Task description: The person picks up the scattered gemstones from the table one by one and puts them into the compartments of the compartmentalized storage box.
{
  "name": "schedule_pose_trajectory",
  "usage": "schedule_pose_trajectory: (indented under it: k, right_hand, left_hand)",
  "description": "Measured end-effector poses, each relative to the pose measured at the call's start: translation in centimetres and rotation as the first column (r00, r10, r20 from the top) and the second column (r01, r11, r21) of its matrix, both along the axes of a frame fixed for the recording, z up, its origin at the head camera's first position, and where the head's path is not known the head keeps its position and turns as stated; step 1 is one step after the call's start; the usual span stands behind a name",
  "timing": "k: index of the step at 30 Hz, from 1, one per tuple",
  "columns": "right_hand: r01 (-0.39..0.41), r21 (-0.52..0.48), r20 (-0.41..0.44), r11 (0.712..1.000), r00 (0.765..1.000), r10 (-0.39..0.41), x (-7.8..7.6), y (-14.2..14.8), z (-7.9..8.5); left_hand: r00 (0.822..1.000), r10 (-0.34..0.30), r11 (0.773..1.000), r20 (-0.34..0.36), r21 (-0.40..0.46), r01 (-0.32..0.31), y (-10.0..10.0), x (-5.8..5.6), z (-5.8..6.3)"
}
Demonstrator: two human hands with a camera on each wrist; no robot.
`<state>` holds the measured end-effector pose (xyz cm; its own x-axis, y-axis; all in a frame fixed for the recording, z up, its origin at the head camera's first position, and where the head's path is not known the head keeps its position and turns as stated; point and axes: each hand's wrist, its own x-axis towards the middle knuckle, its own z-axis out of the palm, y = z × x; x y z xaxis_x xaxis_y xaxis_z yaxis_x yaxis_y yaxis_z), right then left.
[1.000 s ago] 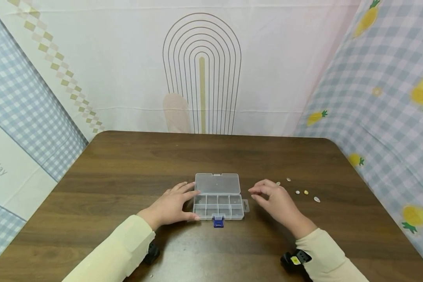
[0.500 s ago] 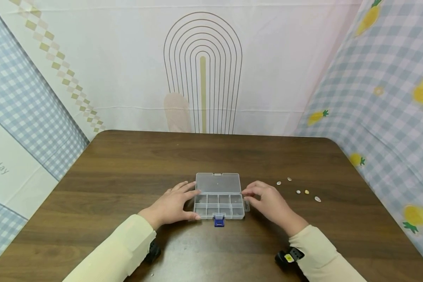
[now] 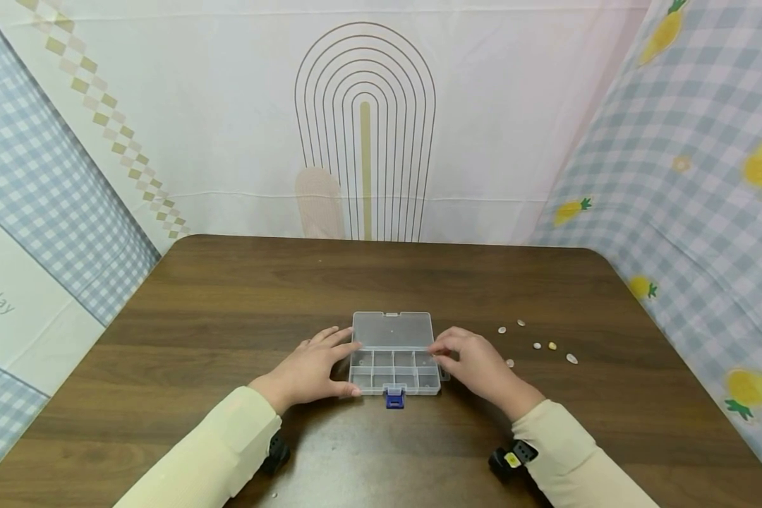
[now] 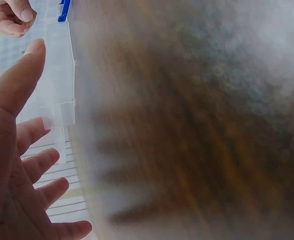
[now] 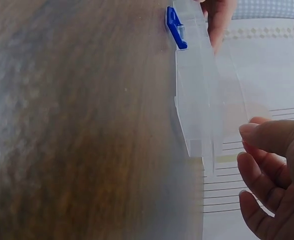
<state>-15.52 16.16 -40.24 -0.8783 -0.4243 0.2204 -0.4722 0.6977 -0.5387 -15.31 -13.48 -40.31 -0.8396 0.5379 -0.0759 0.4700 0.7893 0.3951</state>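
Sitting on the brown table (image 3: 260,282), just this side of middle: clear divided box (image 3: 384,378), opened, two rows of four compartments. Lid (image 3: 391,330) hinged back on the far side. Blue latch (image 3: 394,398) on the near edge, folded out.

Bracing at the box's left: left hand (image 3: 311,367), fingers spread, thumb apart from them. Index tip and thumb tip right at the left edge, looking in contact — nothing gripped.

Over the box's right end, by the far-right compartment: right hand (image 3: 473,356), fingers bent, thumb and index tips together or nearly so. Can't tell whether anything small is pinched there — too small and blurred, even in the wrist views.

Scattered right of the right hand, on the table: yellowish piece (image 3: 552,346), touching none; round pale piece (image 3: 537,346) just beside; oval pale piece (image 3: 571,358) farther right; two small pale pieces (image 3: 502,330) farther back. Just beside the right hand: partly hidden pale piece (image 3: 510,363).

Hanging behind: white cloth (image 3: 228,106); at right, checked cloth (image 3: 673,212) with pineapples.
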Motion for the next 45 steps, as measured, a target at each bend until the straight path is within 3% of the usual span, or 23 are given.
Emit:
schedule_pose_trajectory:
  k: [11, 24, 31, 45]
  right_hand:
    - [0.009, 0.061, 0.012, 0.998, 1.000, -0.010, 0.2, -0.4, 0.1]
    - [0.020, 0.036, -0.074, 0.999, 0.997, -0.018, 0.4, 0.7, -0.1]
    - [0.064, -0.042, -0.089, 0.997, 0.994, -0.068, 0.2, 2.1, 0.1]
    - [0.220, -0.137, -0.002, 0.966, 0.975, -0.222, 0.6, 6.5, 1.0]
  left_hand:
    - [1.000, 0.004, 1.000, 0.009, -0.010, -0.004, 0.1, 0.0, -0.1]
    - [1.000, 0.000, 1.000, -0.007, 0.000, 0.000, 0.0, 0.1, 0.0]
    - [1.000, 0.003, 1.000, -0.008, 0.007, -0.003, 0.1, 0.1, 0.0]
    - [1.000, 0.013, 1.000, 0.001, 0.009, -0.013, 0.1, 0.1, -0.1]
